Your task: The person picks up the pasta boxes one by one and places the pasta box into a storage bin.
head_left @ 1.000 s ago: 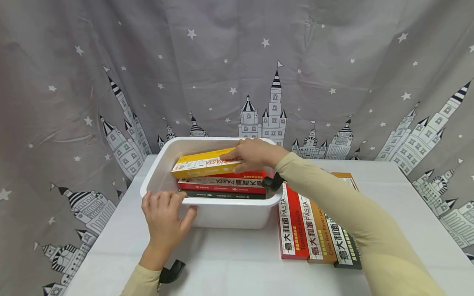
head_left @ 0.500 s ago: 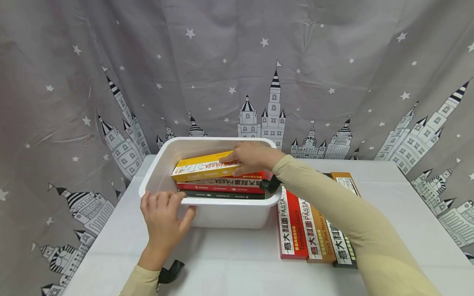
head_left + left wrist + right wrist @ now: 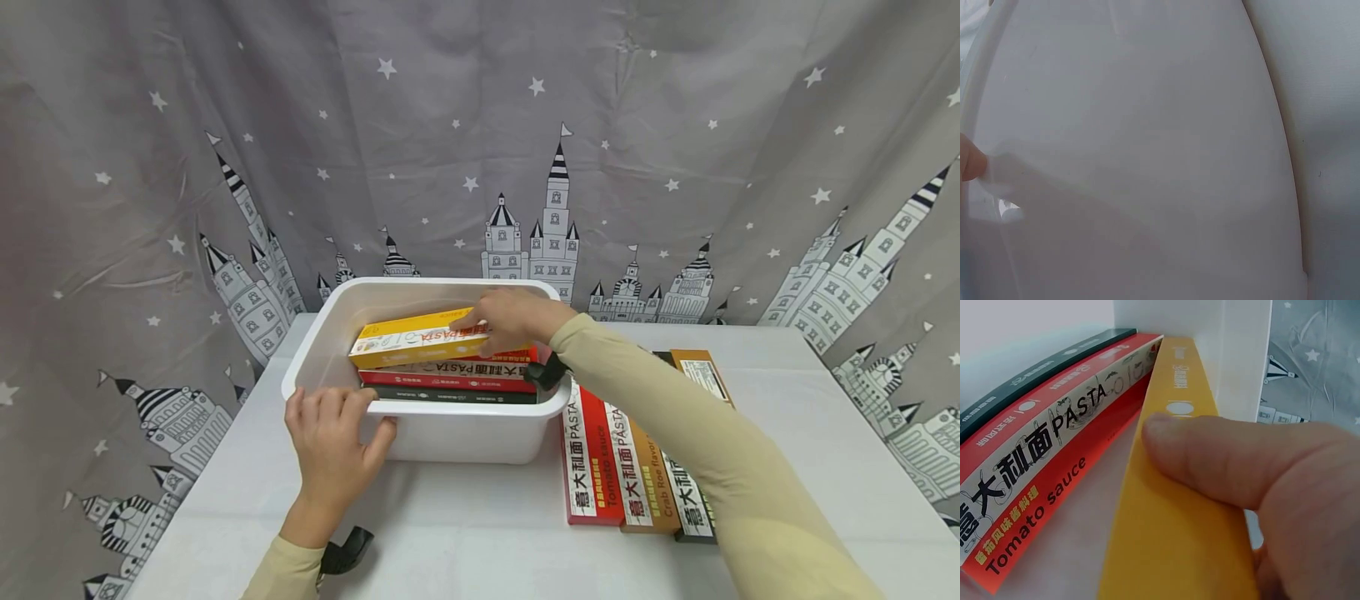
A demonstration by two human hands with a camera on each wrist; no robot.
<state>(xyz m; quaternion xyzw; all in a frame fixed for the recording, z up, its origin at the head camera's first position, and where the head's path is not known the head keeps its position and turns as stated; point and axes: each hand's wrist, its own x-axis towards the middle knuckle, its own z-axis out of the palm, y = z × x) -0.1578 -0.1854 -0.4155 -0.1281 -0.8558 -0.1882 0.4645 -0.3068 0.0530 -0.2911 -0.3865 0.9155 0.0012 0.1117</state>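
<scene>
My right hand (image 3: 513,321) reaches into a white plastic bin (image 3: 465,437) and grips a yellow pasta box (image 3: 405,339) near its right end. The right wrist view shows the thumb (image 3: 1191,450) pressed on the narrow side of that box. In front of it inside the bin stand a red tomato sauce pasta box (image 3: 457,381) and a dark green box (image 3: 450,395), side by side. My left hand (image 3: 333,450) holds the bin's front left rim, fingers over the edge and thumb on the outer wall; the left wrist view shows mostly that wall.
Right of the bin, several pasta boxes lie flat on the white table: a red one (image 3: 592,467), an orange-brown crab roe one (image 3: 648,492) and a dark one (image 3: 697,517), partly hidden by my right sleeve. A grey castle-print curtain (image 3: 420,150) hangs behind.
The yellow box and my right hand have sunk slightly lower in the bin. My left hand stays on the rim.
</scene>
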